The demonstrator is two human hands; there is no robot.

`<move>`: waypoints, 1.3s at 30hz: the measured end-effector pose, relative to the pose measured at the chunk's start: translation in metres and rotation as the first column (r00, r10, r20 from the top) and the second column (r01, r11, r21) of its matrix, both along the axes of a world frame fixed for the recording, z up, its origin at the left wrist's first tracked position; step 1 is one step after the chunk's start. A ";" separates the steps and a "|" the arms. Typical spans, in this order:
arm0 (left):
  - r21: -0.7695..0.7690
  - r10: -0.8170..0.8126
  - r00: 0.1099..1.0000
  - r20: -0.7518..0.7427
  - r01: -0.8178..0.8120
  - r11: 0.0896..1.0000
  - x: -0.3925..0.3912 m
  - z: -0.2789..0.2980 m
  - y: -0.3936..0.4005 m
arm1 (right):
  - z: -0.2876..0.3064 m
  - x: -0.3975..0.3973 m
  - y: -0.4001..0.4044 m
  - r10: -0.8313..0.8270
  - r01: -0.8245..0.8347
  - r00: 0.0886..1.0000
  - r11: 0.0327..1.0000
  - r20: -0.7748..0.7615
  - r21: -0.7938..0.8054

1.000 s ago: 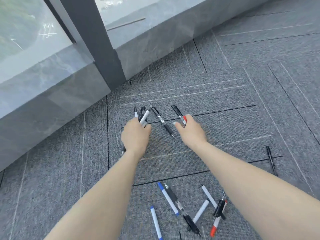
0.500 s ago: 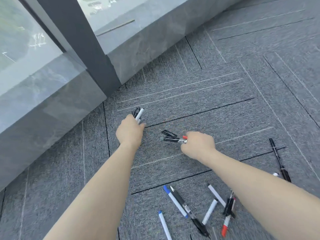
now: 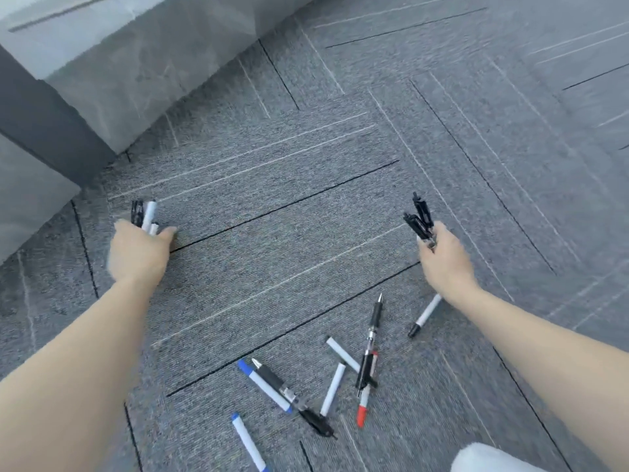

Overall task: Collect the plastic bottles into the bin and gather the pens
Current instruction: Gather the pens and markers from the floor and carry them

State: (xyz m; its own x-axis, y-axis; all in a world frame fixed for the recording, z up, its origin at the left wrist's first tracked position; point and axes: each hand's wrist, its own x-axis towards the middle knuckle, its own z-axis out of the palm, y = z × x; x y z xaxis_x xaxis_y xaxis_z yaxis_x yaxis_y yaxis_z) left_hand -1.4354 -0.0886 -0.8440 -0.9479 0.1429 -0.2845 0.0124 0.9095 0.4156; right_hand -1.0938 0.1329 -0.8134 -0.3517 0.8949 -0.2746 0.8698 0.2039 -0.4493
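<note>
The left hand [image 3: 138,253] grips a bundle of pens [image 3: 144,216] at nine o'clock; the right hand [image 3: 444,258] clutches two black pens [image 3: 420,218] at three o'clock. Loose pens [image 3: 369,356] and markers [image 3: 263,386] lie scattered on the carpet floor [image 3: 272,216] at six o'clock. To do this well, probably pass everything into one fist, then sweep the nearest cluster together. No bottles or bin show. No writing is legible.

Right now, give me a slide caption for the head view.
Each hand grips a bundle of pens, left hand and right hand, above gray carpet with loose pens scattered nearby.
</note>
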 end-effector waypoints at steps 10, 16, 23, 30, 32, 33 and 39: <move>-0.191 -0.347 0.927 -0.142 0.318 0.929 0.028 -0.004 0.011 | -0.014 0.070 0.013 -0.098 0.100 0.957 0.995 0.273 0.006; -0.206 -0.758 0.603 -0.250 0.732 0.650 0.075 0.013 0.042 | -0.011 0.055 0.016 0.060 -0.028 0.965 0.992 0.255 -0.127; 0.321 -0.733 0.680 0.029 0.688 0.651 0.151 0.035 0.086 | 0.010 0.054 0.018 0.392 -0.361 0.890 0.918 0.234 -0.165; 0.213 -0.770 0.546 0.331 0.752 0.624 0.237 0.020 0.105 | 0.017 0.082 0.011 0.777 -0.804 0.501 0.581 0.381 -0.129; 0.080 -0.833 0.454 0.315 0.862 0.500 0.252 0.020 0.107 | 0.014 0.085 0.006 0.812 -0.854 0.396 0.497 0.429 -0.153; 0.026 -0.856 0.422 0.299 0.893 0.449 0.258 0.020 0.107 | 0.012 0.086 0.004 0.816 -0.872 0.352 0.464 0.458 -0.157; 0.049 -0.858 0.421 0.294 0.890 0.453 0.261 0.014 0.101 | -0.007 0.091 -0.010 0.805 -0.913 0.371 0.408 0.463 0.023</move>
State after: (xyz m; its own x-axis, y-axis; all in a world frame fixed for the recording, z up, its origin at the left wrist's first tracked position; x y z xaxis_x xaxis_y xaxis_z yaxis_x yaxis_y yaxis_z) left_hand -1.1749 0.0122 -0.8297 -0.2217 0.8096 -0.5435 0.7416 0.5019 0.4451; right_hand -1.0033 0.1229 -0.8202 -0.9006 0.2003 -0.3858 0.2132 0.9770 0.0097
